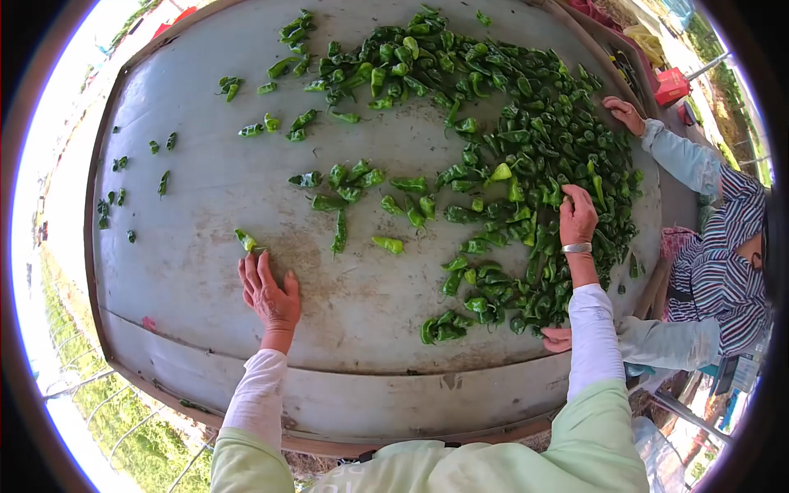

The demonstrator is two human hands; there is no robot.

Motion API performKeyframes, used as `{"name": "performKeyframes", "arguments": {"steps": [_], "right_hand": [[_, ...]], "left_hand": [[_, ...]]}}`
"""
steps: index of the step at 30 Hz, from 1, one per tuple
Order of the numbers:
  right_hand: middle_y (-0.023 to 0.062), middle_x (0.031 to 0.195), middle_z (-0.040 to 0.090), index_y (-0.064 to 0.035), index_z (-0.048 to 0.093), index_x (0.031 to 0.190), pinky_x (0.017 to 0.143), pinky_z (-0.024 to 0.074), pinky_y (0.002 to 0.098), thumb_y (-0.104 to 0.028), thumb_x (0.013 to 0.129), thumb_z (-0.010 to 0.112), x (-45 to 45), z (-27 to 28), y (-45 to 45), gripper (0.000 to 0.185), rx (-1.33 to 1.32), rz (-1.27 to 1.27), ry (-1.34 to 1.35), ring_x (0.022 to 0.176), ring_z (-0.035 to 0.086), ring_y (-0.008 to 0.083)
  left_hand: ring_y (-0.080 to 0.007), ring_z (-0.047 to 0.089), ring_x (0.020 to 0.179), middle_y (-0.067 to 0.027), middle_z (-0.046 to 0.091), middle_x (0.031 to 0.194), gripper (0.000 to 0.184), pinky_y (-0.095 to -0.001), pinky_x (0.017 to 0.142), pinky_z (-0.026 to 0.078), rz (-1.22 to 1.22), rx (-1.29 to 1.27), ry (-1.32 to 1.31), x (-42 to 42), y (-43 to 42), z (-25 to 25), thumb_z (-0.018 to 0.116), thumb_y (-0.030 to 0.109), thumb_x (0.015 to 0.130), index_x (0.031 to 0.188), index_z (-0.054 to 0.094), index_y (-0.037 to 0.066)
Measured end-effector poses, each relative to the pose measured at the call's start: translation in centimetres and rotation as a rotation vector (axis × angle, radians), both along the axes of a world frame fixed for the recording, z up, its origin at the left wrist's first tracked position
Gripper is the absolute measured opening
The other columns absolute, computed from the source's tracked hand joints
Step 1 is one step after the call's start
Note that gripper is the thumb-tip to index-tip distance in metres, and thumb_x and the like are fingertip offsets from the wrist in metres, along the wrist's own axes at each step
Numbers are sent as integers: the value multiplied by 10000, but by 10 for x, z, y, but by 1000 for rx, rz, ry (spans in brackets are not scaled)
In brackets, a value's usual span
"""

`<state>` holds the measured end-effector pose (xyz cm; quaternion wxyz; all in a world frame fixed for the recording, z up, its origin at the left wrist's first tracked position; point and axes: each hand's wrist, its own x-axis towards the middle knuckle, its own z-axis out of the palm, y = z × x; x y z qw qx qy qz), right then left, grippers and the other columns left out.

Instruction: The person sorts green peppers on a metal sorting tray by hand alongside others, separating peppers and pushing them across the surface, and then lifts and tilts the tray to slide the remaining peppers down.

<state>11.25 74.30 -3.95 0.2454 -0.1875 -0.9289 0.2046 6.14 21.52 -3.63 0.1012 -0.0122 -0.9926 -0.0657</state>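
My left hand [273,302] rests low over the left part of the table, fingers apart. Just beyond its fingertips lies a pale green pepper [246,240], touching or nearly touching them. On the right, my right hand [579,220] reaches into a large heap of dark green peppers [526,135], its fingers curled down among them. What those fingers hold, if anything, is hidden. A lighter yellow-green pepper [500,172] sits in the heap left of this hand. Between my hands a loose group of peppers [349,194] lies spread out, with a single bright pepper [388,245] nearer me.
The grey metal table [205,189] has a raised rim. Small dark peppers [163,182] are scattered at its left. At the right edge a co-worker in a striped top [715,271] has one hand [626,115] beside the heap and another [558,339] near my right forearm.
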Motion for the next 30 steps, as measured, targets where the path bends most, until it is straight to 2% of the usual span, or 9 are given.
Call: {"name": "performKeyframes", "arguments": {"steps": [4, 7, 9, 12, 17, 21, 25, 27, 30], "right_hand": [[100, 1070, 614, -70, 617, 1038, 834, 492, 375, 38, 736, 592, -39, 24, -39, 322, 64, 116, 152, 992, 584, 282], [110, 1096, 618, -66, 625, 1049, 890, 476, 359, 56, 749, 574, -86, 31, -86, 328, -59, 266, 150, 1053, 575, 289], [96, 1062, 623, -73, 616, 1034, 856, 487, 387, 47, 732, 579, -122, 33, -120, 327, -68, 356, 198, 996, 582, 287], [96, 1102, 606, -92, 597, 1081, 882, 478, 400, 46, 738, 576, -180, 28, -155, 370, 3, 471, 231, 1033, 562, 294], [105, 1315, 436, -229, 582, 1138, 887, 476, 420, 35, 727, 602, -244, 21, -190, 488, 209, 365, -40, 1125, 480, 344], [110, 1332, 405, -229, 602, 1092, 882, 472, 423, 51, 725, 588, -250, 9, -185, 462, 214, 409, -128, 1109, 476, 351], [100, 1225, 498, -195, 609, 1027, 889, 455, 408, 97, 695, 556, -221, 0, -169, 445, 221, 528, -59, 1036, 500, 344], [95, 1160, 547, -161, 603, 1050, 907, 448, 402, 98, 688, 555, -198, 5, -160, 447, 6, 587, -1, 1058, 511, 323], [104, 1132, 591, -121, 584, 1127, 901, 461, 385, 93, 705, 515, -167, 6, -142, 479, -99, 568, 83, 1026, 563, 315]], "left_hand": [[-374, 250, 1339, -158, 331, 1413, 622, -515, 1029, 238, 3, 23, -23, 1, -2, 1, 630, 260, 761, 1322, 402, 115], [-381, 246, 1338, -161, 325, 1414, 626, -516, 1032, 231, 3, 35, -34, 1, -1, 5, 632, 257, 758, 1321, 401, 115], [-385, 243, 1338, -162, 319, 1417, 627, -517, 1032, 226, 7, 39, -27, 0, -1, 3, 632, 259, 754, 1321, 403, 119], [-386, 238, 1340, -162, 317, 1416, 632, -526, 1024, 228, 2, 59, -31, 0, -2, 5, 635, 272, 746, 1317, 406, 129], [-383, 235, 1343, -161, 321, 1414, 639, -524, 1022, 229, 29, 76, -41, 0, -3, 5, 645, 280, 731, 1309, 414, 138], [-383, 241, 1340, -161, 321, 1414, 632, -520, 1027, 229, 32, 90, -53, -2, -1, 9, 641, 266, 728, 1305, 422, 132], [-377, 245, 1341, -162, 323, 1413, 625, -515, 1029, 231, 27, 114, -56, -2, 1, 11, 634, 242, 726, 1305, 427, 131], [-376, 238, 1344, -155, 318, 1417, 638, -514, 1027, 229, 32, 108, -61, -2, 0, 11, 644, 242, 719, 1307, 421, 132], [-374, 232, 1346, -149, 314, 1421, 653, -513, 1024, 226, 28, 95, -62, 0, -1, 8, 657, 237, 710, 1308, 416, 133]]}}
